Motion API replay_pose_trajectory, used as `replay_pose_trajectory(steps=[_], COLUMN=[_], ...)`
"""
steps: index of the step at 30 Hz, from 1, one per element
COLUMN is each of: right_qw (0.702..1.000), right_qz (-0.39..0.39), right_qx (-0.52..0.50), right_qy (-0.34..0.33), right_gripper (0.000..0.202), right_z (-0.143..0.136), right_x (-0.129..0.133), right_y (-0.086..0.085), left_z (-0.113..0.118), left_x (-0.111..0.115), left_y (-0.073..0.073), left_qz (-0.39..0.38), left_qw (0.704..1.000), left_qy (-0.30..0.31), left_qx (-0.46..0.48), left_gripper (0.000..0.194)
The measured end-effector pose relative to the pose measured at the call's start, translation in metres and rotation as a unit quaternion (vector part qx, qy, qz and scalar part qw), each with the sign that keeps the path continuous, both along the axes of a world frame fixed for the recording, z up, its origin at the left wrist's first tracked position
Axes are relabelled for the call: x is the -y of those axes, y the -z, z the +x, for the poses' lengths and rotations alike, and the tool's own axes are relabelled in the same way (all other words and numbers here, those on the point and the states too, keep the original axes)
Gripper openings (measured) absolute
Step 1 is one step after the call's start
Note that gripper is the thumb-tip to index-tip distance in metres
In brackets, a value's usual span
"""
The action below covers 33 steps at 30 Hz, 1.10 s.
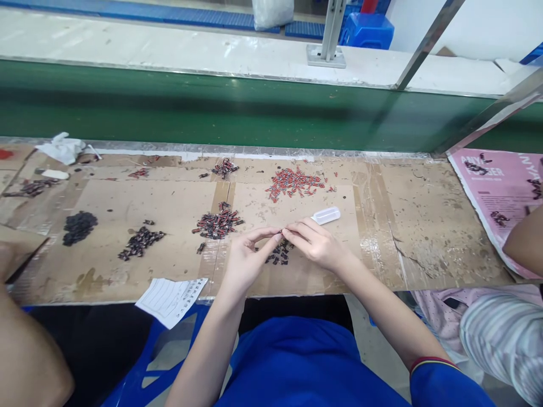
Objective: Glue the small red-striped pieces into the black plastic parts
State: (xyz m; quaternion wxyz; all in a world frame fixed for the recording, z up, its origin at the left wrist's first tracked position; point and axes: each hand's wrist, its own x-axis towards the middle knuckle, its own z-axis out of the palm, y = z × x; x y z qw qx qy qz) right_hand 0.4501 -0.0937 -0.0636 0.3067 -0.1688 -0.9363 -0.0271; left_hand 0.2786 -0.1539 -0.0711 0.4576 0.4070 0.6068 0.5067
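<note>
My left hand (248, 254) and my right hand (318, 244) meet over the cardboard-covered bench (271, 285), fingertips pinched together. Between them is a tiny dark part (280, 233), mostly hidden by the fingers. Under the hands lies a loose heap of small black parts (278, 259), partly covered. A small clear plastic bottle (327, 215) sits just beyond my right knuckles; whether that hand touches it I cannot tell. Left of my left hand is a pile of red-and-black pieces (217, 224). Farther back spreads a pile of small red pieces (293, 182).
Dark part piles (141, 243) and black pieces (80, 228) lie left, with a paper slip (172, 301) overhanging the front edge. A green conveyor belt (212, 110) runs behind. Other people's arms (526, 240) flank both sides. A pink sheet (487, 192) lies right.
</note>
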Motion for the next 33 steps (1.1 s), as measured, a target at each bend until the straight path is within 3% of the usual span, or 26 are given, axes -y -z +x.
replay_pose_trajectory(steps=[6,11,14,16,19,22,25,27,29,31,33], right_qw=[0.998,0.998,0.997,0.982,0.917,0.8,0.703,0.683,0.718,0.807,0.894], right_qz=[0.061,0.058,-0.014,-0.114,-0.316,-0.512,-0.624,-0.654,-0.628,-0.53,-0.391], right_qx=[-0.003,-0.009,-0.08,-0.151,-0.242,-0.305,-0.33,-0.317,-0.286,-0.228,-0.136], right_qy=[0.016,0.013,0.005,0.005,0.027,0.07,0.085,0.077,0.089,0.128,0.17], right_gripper=[0.017,0.019,0.019,0.017,0.009,0.007,0.022,0.031,0.038,0.037,0.034], right_z=[0.003,0.004,0.003,0.003,0.003,0.001,-0.002,-0.004,-0.002,0.007,0.022], right_x=[0.008,0.011,0.012,0.013,0.018,0.023,0.024,0.022,0.017,0.009,-0.003], right_y=[-0.011,-0.015,-0.013,-0.012,-0.012,-0.012,-0.009,-0.005,0.001,0.006,0.012], left_z=[0.005,0.007,0.009,0.01,0.013,0.017,0.021,0.018,0.006,-0.017,-0.048], left_x=[0.003,0.004,0.004,0.004,0.005,0.008,0.01,0.009,0.005,-0.001,-0.006], left_y=[-0.01,-0.014,-0.016,-0.017,-0.018,-0.018,-0.018,-0.018,-0.014,-0.007,0.004], left_qz=[0.015,0.032,0.039,0.04,0.047,0.05,0.05,0.04,0.029,0.031,0.039], left_qw=[1.0,0.999,0.999,0.999,0.999,0.999,0.999,0.999,0.999,0.997,0.982], left_qy=[-0.004,-0.003,0.006,0.016,0.022,0.014,0.006,0.013,0.019,-0.007,-0.082], left_qx=[0.006,-0.016,-0.023,-0.021,-0.013,-0.01,-0.012,-0.01,-0.02,-0.065,-0.168], left_gripper=[0.029,0.026,0.023,0.021,0.018,0.017,0.018,0.02,0.023,0.025,0.026])
